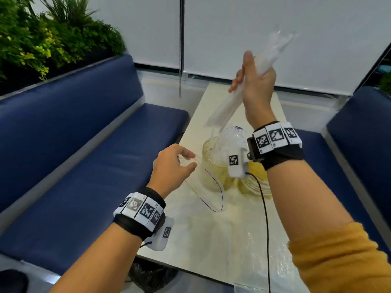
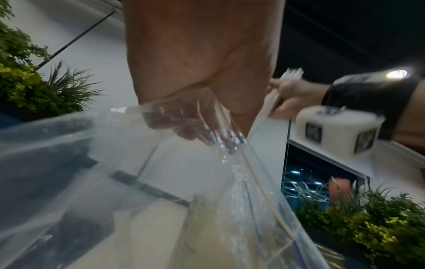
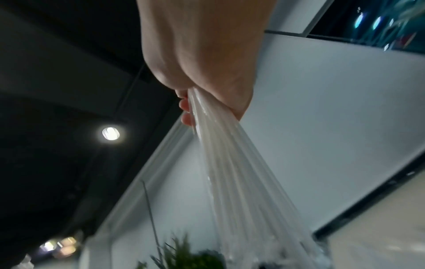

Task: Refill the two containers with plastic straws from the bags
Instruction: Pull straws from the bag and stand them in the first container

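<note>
While my left hand [image 1: 171, 166] pinches the bag's [image 2: 115, 172] rim open, my right hand [image 1: 257, 81] grips the straws [image 1: 224, 102] — slanted, lower ends just above the jar [image 1: 213, 166] — nearer than left.

The head view looks forward and down over both forearms onto the worktop [image 1: 211, 240]. The left wrist view looks close along the left hand [image 2: 202, 76], tilted upward, and shares the right hand [image 2: 292, 98] with the head view. The right wrist view looks upward along the right hand toward the ceiling.
</note>
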